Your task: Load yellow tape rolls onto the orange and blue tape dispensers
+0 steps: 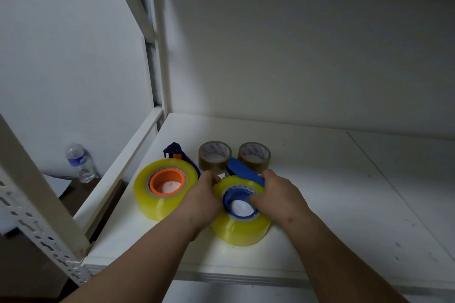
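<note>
Now both hands grip the near yellow tape roll (240,229) on the white shelf (344,192): left hand (205,198) curled against its left side, right hand (278,194) closed over its top, thumb at the blue dispenser (242,200) core. Beside it, another yellow roll (157,200) sits on the orange dispenser (167,181).

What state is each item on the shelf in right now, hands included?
Left yellow tape roll: flat, on orange dispenser hub, untouched.
Right yellow tape roll: flat, around blue dispenser hub, held.
Blue dispenser: under the right hand.
Two brown tape rolls: standing behind, unloaded.
Left hand: gripping roll's side.
Right hand: gripping roll, thumb at hub.
Water bottle: upright, capped.
</note>
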Demonstrator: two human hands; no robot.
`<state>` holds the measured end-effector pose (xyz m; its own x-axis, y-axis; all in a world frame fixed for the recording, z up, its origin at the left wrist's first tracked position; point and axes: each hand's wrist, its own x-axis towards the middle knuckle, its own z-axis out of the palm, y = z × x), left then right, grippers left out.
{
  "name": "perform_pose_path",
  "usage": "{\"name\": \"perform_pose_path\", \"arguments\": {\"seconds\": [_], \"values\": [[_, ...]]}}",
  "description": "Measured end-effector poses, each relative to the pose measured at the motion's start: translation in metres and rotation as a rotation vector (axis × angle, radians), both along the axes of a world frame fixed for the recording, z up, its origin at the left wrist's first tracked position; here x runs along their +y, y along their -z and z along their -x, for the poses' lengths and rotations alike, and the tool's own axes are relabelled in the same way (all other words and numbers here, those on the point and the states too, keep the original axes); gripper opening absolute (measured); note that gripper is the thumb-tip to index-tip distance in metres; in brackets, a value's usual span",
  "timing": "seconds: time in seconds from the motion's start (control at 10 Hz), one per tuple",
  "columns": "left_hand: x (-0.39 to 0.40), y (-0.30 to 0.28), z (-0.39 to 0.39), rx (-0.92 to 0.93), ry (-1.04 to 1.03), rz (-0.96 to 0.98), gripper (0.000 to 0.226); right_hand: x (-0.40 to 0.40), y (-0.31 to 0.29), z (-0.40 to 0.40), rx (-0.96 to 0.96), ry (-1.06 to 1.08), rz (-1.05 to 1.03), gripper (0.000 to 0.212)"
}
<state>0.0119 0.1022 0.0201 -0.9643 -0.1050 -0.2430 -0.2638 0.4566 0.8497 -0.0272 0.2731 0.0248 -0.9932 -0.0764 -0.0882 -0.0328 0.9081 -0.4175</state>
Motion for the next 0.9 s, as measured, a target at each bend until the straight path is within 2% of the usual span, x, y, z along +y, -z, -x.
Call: {"name": "perform_pose_path", "arguments": {"seconds": [0.1,0.3,0.6,0.9], "values": [[0.006,-0.006,0.007,0.043,0.032,0.138,0.042,0.000,0.001,0.006,0.032,0.009,0.014,0.047],[0.012,-0.009,0.024,0.055,0.090,0.245,0.038,0.001,0.003,0.019,0.109,0.017,0.049,0.041],[0.024,-0.002,0.044,0.066,0.059,0.276,0.042,0.002,0.008,0.033,0.109,0.028,0.050,0.044],[0.032,-0.010,0.038,0.084,0.182,0.253,0.039,0.005,0.006,0.027,0.143,0.014,-0.030,0.047]]}}
